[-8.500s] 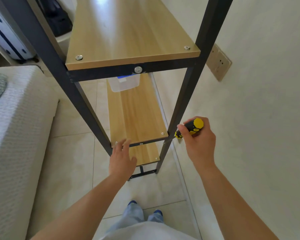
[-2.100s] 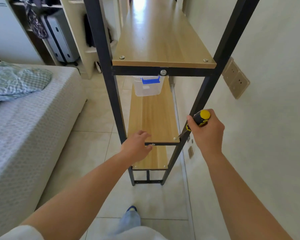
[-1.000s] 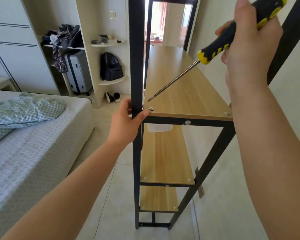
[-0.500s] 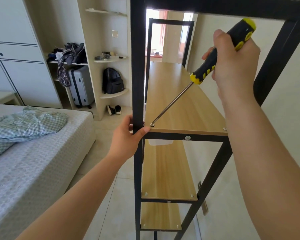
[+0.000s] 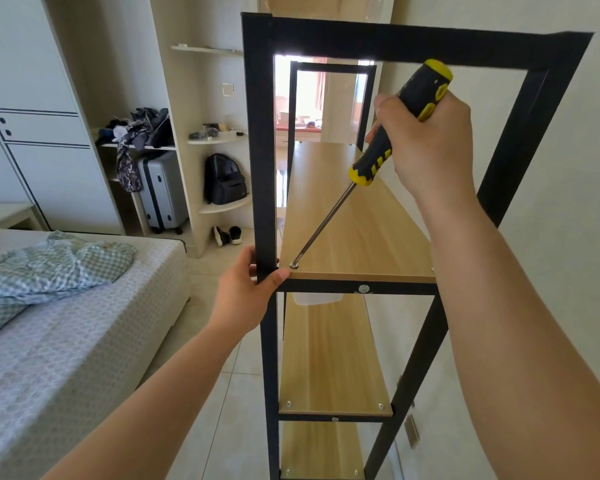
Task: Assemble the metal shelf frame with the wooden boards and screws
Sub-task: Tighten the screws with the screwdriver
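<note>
Two bare hands at work: right hand (image 5: 426, 140) wrapped around black-and-yellow screwdriver (image 5: 400, 126), tip now seated in corner screw (image 5: 293, 265) of top wooden board (image 5: 357, 230); left hand (image 5: 246, 292) still clasping black metal frame (image 5: 262, 168) post. No readable writing. Bed (image 5: 66, 323) left, suitcase (image 5: 161, 192) and backpack (image 5: 224, 180) behind.

A home bedroom: a bed (image 5: 66, 341) with a rumpled blanket (image 5: 45, 268), a wardrobe (image 5: 32, 116), and a suitcase (image 5: 161, 190) and backpack (image 5: 224, 180) on built-in shelves.
</note>
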